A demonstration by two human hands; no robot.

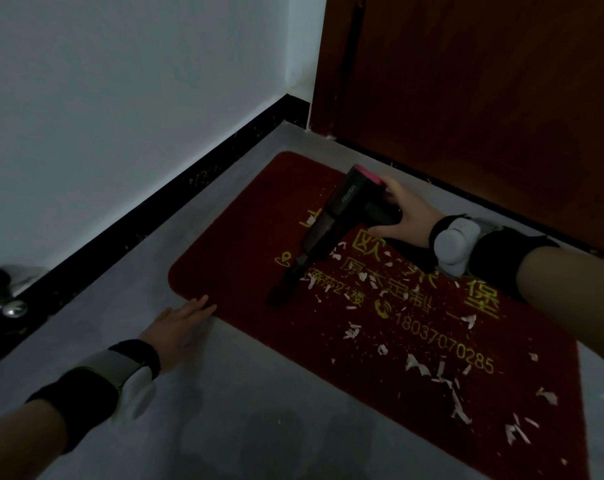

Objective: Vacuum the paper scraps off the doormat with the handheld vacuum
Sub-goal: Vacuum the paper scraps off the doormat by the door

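Handheld vacuum (pixel 331 223): your right hand (pixel 409 216) is wrapped round its handle, nozzle down on the red doormat (pixel 245 244). Left hand (pixel 181 325): flat, fingers spread, pinning the mat's near corner. Paper scraps (pixel 432 368): many remain from nozzle to near end. Progress, by my estimate: early, most unswept.

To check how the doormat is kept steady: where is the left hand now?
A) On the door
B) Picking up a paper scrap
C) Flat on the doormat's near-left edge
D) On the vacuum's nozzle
C: the left hand lies flat, fingers spread, on the doormat's edge, while the right hand holds the handheld vacuum.
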